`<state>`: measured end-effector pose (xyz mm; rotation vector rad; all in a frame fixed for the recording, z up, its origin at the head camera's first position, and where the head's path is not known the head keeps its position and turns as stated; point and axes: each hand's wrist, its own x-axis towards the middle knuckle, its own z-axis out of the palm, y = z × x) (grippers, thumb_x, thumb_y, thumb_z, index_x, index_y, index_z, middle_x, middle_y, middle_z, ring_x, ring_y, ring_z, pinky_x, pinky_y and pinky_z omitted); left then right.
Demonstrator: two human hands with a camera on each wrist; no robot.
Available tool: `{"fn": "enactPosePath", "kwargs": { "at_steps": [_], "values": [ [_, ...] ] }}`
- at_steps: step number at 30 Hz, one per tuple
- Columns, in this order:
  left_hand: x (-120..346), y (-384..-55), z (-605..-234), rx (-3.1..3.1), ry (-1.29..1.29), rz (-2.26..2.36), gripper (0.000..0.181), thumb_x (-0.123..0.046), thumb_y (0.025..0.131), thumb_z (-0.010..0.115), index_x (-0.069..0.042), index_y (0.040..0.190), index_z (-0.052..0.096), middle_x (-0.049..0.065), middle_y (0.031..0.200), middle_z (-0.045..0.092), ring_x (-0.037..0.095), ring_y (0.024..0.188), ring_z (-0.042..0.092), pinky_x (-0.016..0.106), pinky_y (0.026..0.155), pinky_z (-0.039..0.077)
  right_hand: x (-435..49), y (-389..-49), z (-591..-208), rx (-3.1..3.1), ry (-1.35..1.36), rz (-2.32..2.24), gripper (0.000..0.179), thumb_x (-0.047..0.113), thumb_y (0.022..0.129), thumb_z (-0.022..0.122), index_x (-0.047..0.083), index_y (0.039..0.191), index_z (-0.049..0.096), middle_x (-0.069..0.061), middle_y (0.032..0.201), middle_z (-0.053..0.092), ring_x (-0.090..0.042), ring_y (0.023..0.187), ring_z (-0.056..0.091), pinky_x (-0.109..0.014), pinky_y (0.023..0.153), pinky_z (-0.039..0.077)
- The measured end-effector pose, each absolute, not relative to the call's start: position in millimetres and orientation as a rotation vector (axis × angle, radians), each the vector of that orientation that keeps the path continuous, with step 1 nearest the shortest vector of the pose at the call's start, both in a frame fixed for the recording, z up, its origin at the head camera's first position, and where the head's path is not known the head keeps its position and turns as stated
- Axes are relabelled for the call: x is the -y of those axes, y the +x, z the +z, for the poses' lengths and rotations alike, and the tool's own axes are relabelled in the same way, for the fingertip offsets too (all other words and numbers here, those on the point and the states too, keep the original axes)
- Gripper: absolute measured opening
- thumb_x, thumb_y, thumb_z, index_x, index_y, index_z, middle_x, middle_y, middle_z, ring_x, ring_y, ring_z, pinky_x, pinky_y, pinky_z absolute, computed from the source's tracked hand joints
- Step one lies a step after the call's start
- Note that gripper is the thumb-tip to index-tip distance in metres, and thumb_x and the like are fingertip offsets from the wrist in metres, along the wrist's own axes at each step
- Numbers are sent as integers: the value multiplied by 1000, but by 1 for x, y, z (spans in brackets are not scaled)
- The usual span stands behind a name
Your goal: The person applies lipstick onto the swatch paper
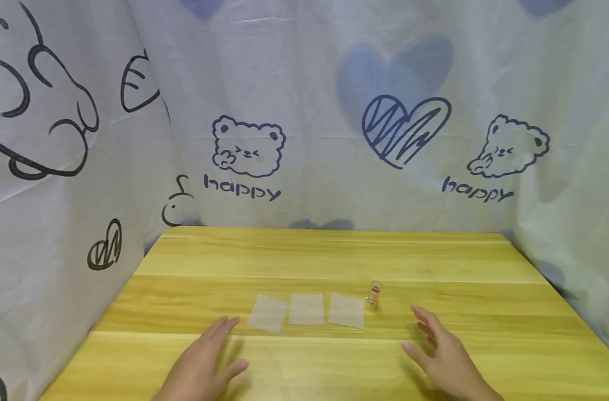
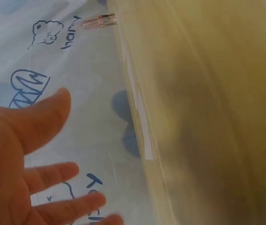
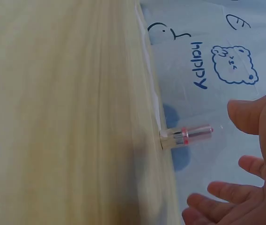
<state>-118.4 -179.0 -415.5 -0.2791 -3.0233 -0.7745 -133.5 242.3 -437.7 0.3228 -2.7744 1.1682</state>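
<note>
Three white paper squares lie in a row on the wooden table: a left one, a middle one and a right one. Just right of them stands a small lipstick tube with a clear cap and pinkish body, upright; the right wrist view shows the tube too. My left hand hovers nearest the left paper, fingers spread and holding nothing. To the right of the tube, my right hand is held apart from it with relaxed fingers, nothing in its grasp.
The yellow wood-grain table reaches back to a pale curtain printed with hearts, bears and the word happy. Another stretch of curtain runs along the left side, and more hangs at the right.
</note>
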Motion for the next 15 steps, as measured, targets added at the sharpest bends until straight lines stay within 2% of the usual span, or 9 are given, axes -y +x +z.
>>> {"fn": "enactPosePath", "kwargs": {
  "at_steps": [6, 15],
  "values": [
    [180, -138, -417, 2928, -531, -836, 54, -30, 87, 73, -4, 131, 56, 14, 131, 57, 36, 120, 53, 55, 97, 43, -247, -153, -439, 2706, 378, 1313, 60, 23, 95, 66, -1, 142, 36, -29, 135, 49, -42, 113, 57, -49, 87, 51],
    [179, -170, -419, 2996, -627, -864, 46, -21, 87, 74, -2, 127, 59, 18, 129, 57, 39, 120, 51, 56, 99, 40, -246, -175, -438, 2753, 318, 1427, 55, 26, 96, 63, 1, 139, 41, -26, 132, 53, -38, 112, 59, -46, 89, 51]
  ]
}}
